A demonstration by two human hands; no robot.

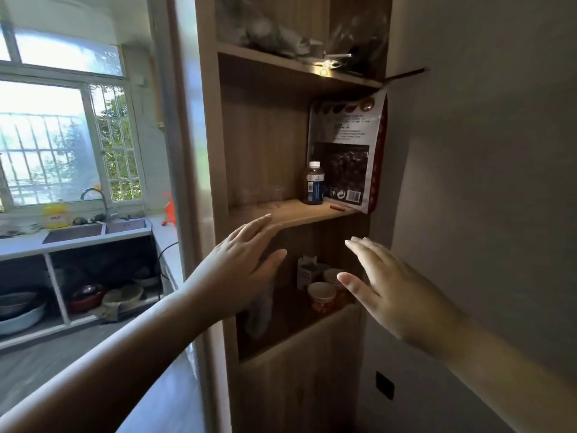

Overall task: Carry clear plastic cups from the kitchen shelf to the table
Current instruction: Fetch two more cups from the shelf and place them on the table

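Faint clear plastic cups (260, 195) stand at the left back of the middle wooden shelf (290, 214), hard to make out against the wood. My left hand (246, 264) is raised just below that shelf's front edge, fingers apart, holding nothing. My right hand (384, 282) is up in front of the lower compartment, fingers spread and empty. Both hands are short of the cups.
On the same shelf stand a dark bottle with a white cap (313, 184) and a large red snack bag (346, 154). Paper cups (323, 295) sit in the lower compartment. A sink and counter (93, 231) lie to the left, a plain wall (484, 151) to the right.
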